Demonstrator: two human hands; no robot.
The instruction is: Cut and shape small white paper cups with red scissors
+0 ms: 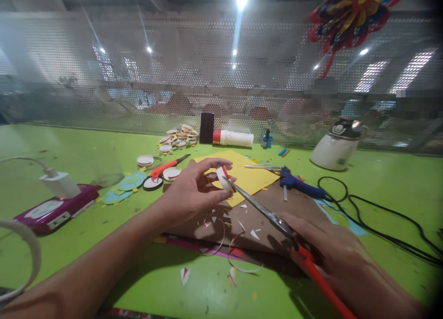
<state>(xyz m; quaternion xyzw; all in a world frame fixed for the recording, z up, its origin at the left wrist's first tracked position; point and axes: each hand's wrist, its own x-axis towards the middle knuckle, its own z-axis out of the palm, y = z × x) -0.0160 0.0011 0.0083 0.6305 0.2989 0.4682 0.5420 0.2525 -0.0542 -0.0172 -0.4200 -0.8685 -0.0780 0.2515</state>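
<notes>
My left hand (192,186) pinches a small round paper piece (221,175), white with a red band, between thumb and fingers. In my right hand (325,247) is a pair of scissors (268,213) with red-orange handles. The blades look nearly closed, and their tips meet the edge of the paper piece; whether they bite into it I cannot tell. Below both hands lies a brown board (214,229) strewn with white and red paper snippets (255,234) and thin curled strips. A yellow paper sheet (251,183) rests on the board behind the piece.
A blue glue gun (299,183) with a black cord lies right. Orange-handled scissors (166,167) and light-blue paper discs (131,182) lie left, near a purple power strip (51,210). Behind are similar round pieces (180,136), a phone (206,128), a white tube (237,138) and a kettle (334,148).
</notes>
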